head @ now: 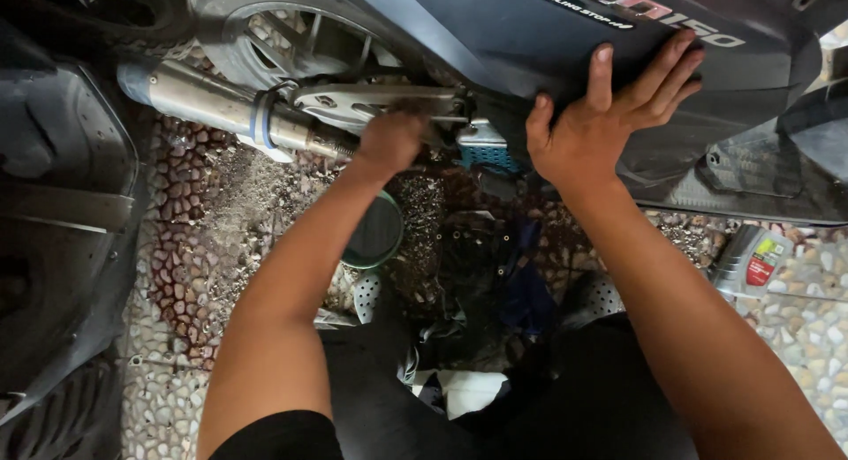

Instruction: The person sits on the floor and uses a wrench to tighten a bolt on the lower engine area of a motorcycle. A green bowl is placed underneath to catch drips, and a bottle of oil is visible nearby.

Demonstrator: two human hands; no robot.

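Head view, looking down: I see my left hand curled into a loose fist under a scooter, beside the silver exhaust pipe and a metal bracket; motion blur hides whether it grips anything. My right hand lies flat with fingers spread, palm pressed on the dark blue side panel. A blue perforated part sits between both hands. A green-rimmed round container rests on the pebbled floor near my left forearm. A grey oil bottle lies at the right.
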